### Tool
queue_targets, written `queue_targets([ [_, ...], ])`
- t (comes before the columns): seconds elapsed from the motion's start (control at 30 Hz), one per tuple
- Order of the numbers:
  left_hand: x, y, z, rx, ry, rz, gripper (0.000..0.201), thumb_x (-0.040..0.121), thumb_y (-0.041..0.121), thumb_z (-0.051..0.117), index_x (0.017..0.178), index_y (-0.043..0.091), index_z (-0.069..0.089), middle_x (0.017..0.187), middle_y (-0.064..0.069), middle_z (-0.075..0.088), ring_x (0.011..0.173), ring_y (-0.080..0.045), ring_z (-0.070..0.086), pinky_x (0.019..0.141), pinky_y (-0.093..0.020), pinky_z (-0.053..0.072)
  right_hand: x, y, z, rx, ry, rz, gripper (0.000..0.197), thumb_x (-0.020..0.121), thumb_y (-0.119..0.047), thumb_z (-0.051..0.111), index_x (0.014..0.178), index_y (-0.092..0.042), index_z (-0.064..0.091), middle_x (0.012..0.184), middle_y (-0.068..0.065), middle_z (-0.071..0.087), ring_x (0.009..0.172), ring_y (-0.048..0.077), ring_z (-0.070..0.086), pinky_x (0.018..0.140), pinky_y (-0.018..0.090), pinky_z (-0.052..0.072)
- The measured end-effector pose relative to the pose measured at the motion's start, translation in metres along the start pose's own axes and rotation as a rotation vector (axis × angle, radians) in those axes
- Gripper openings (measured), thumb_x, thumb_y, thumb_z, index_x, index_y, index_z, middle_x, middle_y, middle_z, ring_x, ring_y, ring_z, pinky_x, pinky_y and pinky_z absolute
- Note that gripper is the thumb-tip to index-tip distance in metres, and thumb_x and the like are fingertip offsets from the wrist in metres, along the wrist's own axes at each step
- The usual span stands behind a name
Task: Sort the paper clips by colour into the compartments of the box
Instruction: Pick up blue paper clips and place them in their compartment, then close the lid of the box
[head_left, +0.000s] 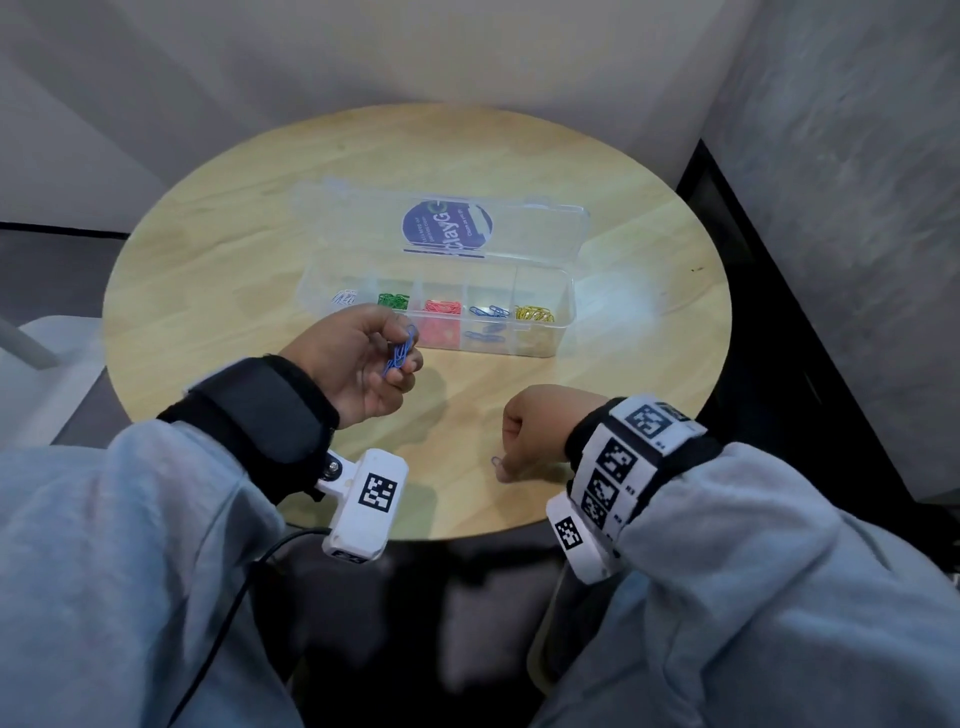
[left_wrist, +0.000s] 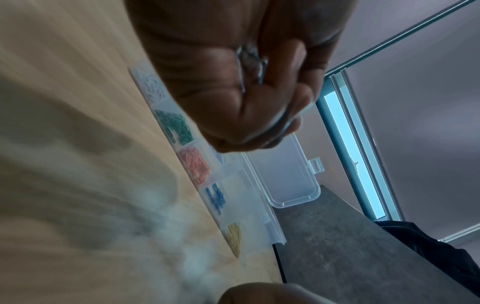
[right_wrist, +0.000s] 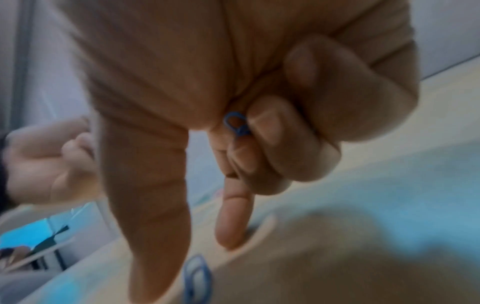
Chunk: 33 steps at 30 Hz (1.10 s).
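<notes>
- Grey sleeves and wrist-worn cameras sit closest, both forearms reaching over the round wooden table (head_left: 218, 249).
- Left hand (head_left: 358, 364), palm up, fingers curled round a small bunch of blue paper clips (head_left: 400, 353), just in front of the box.
- Right hand (head_left: 530, 431) is down at the table's near edge, fingers curled, thumb and forefinger reaching to a loose blue clip (head_left: 496, 461) on the wood; another blue clip (right_wrist: 237, 125) is tucked in its curled fingers.
- Beyond the left hand's grip, the clear compartment box (head_left: 563, 332) stands with its lid open: white, green, red, blue and yellow clips, each colour in its own compartment.
</notes>
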<state>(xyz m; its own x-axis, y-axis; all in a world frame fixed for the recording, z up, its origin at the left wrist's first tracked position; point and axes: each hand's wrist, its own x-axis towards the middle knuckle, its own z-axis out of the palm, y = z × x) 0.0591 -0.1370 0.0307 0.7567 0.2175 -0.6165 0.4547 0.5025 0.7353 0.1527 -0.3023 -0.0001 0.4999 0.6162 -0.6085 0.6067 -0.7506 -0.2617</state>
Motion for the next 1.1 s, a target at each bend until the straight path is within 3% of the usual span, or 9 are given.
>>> queue_targets([
  [0.1,0.002,-0.001,0.0,0.053,0.081,0.016,0.017,0.075,0.007,0.038,0.062,0.018,0.042,0.05,-0.001,0.044,0.036,-0.008,0.034,0.031,-0.009,0.025,-0.001,-0.009,0.005,-0.194,-0.004,-0.01,0.035,0.085,-0.037,0.062,0.104,-0.008,0.066,0.104,0.007,0.068,0.098,0.025,0.063,0.084,0.034,0.05],
  [0.2,0.005,-0.002,0.002,0.14,0.174,0.043,0.017,0.081,0.008,0.039,0.067,0.017,0.042,0.053,-0.002,0.044,0.034,-0.008,0.035,0.031,-0.009,0.023,0.001,-0.01,0.003,-0.2,-0.005,-0.05,0.024,0.086,-0.031,0.059,0.093,-0.009,0.069,0.094,0.005,0.069,0.087,0.024,0.063,0.072,0.03,0.049],
  [0.33,0.008,0.001,0.009,0.35,0.239,0.066,0.019,0.084,0.008,0.04,0.067,0.015,0.042,0.06,-0.003,0.041,0.039,-0.009,0.034,0.032,-0.01,0.023,0.002,0.003,-0.021,0.176,0.011,-0.059,0.021,0.078,-0.026,0.069,0.063,-0.019,0.057,0.059,-0.004,0.051,0.056,0.015,0.046,0.055,0.023,0.04],
  [0.5,0.017,0.019,0.026,0.615,0.26,0.104,0.019,0.084,0.007,0.046,0.066,0.014,0.044,0.061,-0.003,0.045,0.048,-0.013,0.036,0.037,-0.012,0.026,0.003,0.015,-0.066,0.693,0.1,-0.077,0.019,0.079,-0.012,0.069,0.064,-0.012,0.056,0.059,0.002,0.048,0.053,0.015,0.037,0.047,0.023,0.033],
  [0.73,0.045,0.051,0.054,0.847,0.273,0.222,0.015,0.084,0.018,0.059,0.07,0.014,0.054,0.074,-0.007,0.059,0.061,-0.017,0.055,0.053,-0.02,0.044,0.028,0.016,-0.098,0.832,0.3,0.012,0.022,0.082,-0.004,0.063,0.064,-0.008,0.051,0.061,0.007,0.049,0.048,0.015,0.041,0.043,0.019,0.038],
  [0.8,0.055,0.055,0.058,0.858,0.263,0.223,0.014,0.084,0.018,0.063,0.072,0.017,0.055,0.073,-0.001,0.058,0.065,-0.014,0.06,0.067,-0.025,0.055,0.036,0.012,-0.103,0.918,0.282,0.005,0.015,0.084,0.001,0.06,0.073,-0.004,0.052,0.063,0.009,0.049,0.05,0.016,0.046,0.05,0.02,0.047],
  [0.9,0.066,0.058,0.06,0.777,0.248,0.221,0.013,0.083,0.01,0.058,0.074,0.019,0.055,0.075,-0.002,0.057,0.074,-0.02,0.061,0.092,-0.038,0.054,0.052,0.008,-0.107,1.06,0.23,-0.01,0.008,0.085,0.004,0.055,0.09,-0.002,0.055,0.078,0.013,0.057,0.074,0.023,0.06,0.08,0.031,0.055],
  [1.0,0.073,0.061,0.06,0.691,0.26,0.231,0.016,0.085,0.004,0.049,0.08,0.016,0.056,0.084,-0.007,0.057,0.088,-0.026,0.061,0.097,-0.045,0.051,0.065,0.008,-0.107,1.168,0.217,-0.022,0.025,0.081,0.001,0.054,0.105,-0.006,0.051,0.105,0.017,0.054,0.093,0.026,0.057,0.077,0.031,0.054],
  [1.1,0.074,0.063,0.061,0.544,0.247,0.211,0.016,0.088,0.003,0.044,0.084,0.013,0.055,0.089,-0.01,0.057,0.084,-0.02,0.06,0.087,-0.034,0.054,0.067,0.008,-0.105,1.218,0.17,-0.04,0.026,0.084,0.004,0.048,0.107,-0.007,0.049,0.102,0.017,0.052,0.089,0.025,0.055,0.078,0.031,0.051],
])
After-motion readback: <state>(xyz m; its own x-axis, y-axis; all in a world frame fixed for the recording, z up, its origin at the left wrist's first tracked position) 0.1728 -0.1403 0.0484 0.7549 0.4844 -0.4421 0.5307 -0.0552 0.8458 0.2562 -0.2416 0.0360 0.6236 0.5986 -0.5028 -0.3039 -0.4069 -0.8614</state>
